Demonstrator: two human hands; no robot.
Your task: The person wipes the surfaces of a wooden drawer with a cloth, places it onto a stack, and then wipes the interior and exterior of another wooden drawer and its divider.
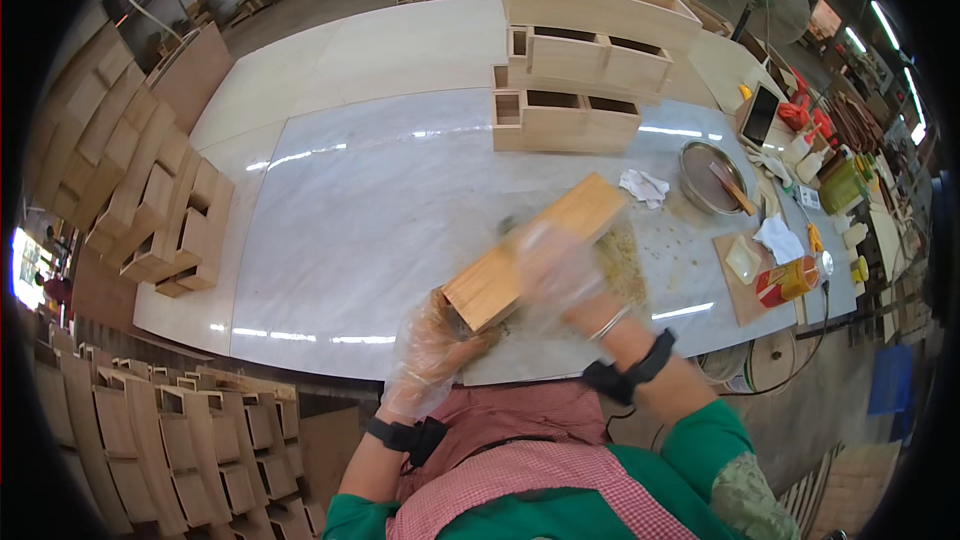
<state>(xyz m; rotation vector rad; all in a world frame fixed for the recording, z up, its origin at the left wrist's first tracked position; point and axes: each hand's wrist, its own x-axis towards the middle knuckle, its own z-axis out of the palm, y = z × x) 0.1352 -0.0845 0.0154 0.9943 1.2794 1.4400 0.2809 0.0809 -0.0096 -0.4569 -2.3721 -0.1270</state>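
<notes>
A long wooden box, yellower than the other boxes, is tilted above the table near its front edge. My left hand, in a clear plastic glove, grips the box's near left end. Across the middle of the box lies my right hand, gloved too and smeared by motion. Its fingers are too blurred to tell whether they hold anything. Beneath the box, a brownish stained patch marks the table sheet.
Pale compartment boxes stand stacked at the back. On the right are a metal bowl with a brush, a crumpled white cloth, a red-yellow can and several bottles. More boxes pile up at the left and lower left.
</notes>
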